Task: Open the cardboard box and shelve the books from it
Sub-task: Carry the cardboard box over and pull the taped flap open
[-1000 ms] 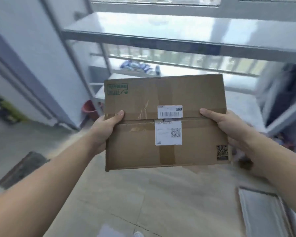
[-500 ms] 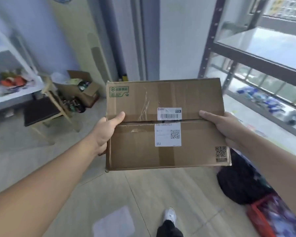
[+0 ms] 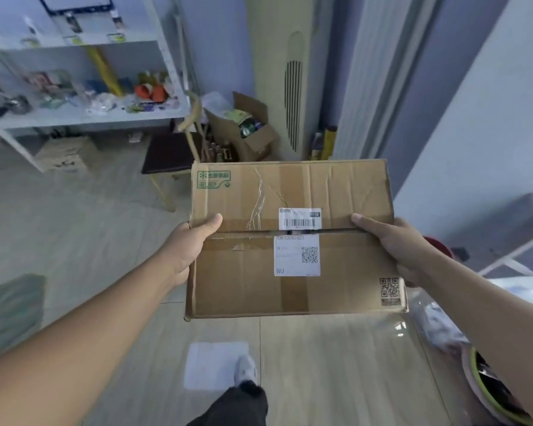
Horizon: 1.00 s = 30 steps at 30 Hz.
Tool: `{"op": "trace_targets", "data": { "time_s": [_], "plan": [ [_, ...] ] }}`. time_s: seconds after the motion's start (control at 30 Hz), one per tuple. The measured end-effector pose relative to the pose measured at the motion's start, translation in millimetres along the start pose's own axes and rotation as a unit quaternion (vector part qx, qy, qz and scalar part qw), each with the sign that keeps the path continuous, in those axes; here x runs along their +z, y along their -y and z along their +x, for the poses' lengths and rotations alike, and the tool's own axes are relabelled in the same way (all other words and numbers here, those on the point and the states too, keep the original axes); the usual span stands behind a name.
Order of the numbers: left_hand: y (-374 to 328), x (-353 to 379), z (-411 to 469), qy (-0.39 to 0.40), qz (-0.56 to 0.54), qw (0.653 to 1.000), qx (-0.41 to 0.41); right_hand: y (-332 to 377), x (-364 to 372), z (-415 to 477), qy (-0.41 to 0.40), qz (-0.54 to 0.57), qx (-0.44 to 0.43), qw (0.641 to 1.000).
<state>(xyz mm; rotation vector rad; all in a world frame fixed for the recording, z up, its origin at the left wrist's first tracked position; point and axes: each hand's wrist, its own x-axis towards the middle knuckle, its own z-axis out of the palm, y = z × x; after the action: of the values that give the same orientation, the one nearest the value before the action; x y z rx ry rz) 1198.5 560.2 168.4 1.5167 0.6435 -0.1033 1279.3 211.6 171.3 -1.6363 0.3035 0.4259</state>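
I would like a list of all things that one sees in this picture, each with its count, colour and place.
cardboard box: one, brown, flaps down, held in the air at the centre
labels: two, white, on top of the cardboard box
shelf unit: one, white, far left, holding blurred small items
chair: one, dark seat, pale frame, beside the shelf unit
open carton: one, brown, on the floor behind the chair
air conditioner: one, cream, standing at the far wall
paper sheet: one, white, on the floor
shoe: one, white, at the paper sheet's right edge
left hand: one, grips the box's left edge
right hand: one, grips its right edge
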Motion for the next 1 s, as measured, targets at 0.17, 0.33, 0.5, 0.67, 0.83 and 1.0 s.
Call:
{"op": "trace_targets", "data": {
  "time_s": [0.17,0.33,0.5,0.67,0.83,1.0],
  "plan": [
    [-8.6,-15.5,85.1,-0.034,0.005,0.999,-0.016,19.9,43.4,84.1,0.016,-0.034,0.029,0.999],
    [-18.2,-31.1,194.8,-0.022,0.007,0.999,-0.033,37.7,92.6,177.5,0.018,-0.045,0.046,0.998],
    [-8.4,-41.1,302.3,-0.032,0.015,0.996,-0.079,22.1,134.7,278.3,-0.004,-0.043,0.099,0.994],
    [29.6,-42.0,385.8,-0.041,0.018,0.987,-0.154,-21.0,156.1,371.8,-0.008,-0.058,0.158,0.986],
    [91.6,-34.6,462.1,-0.048,0.023,0.978,-0.201,-78.1,175.7,456.0,-0.011,-0.09,0.19,0.978],
    [154.6,-26.8,520.0,-0.064,0.04,0.967,-0.242,-143.2,188.2,521.0,-0.007,-0.102,0.221,0.97]
  ]
}}
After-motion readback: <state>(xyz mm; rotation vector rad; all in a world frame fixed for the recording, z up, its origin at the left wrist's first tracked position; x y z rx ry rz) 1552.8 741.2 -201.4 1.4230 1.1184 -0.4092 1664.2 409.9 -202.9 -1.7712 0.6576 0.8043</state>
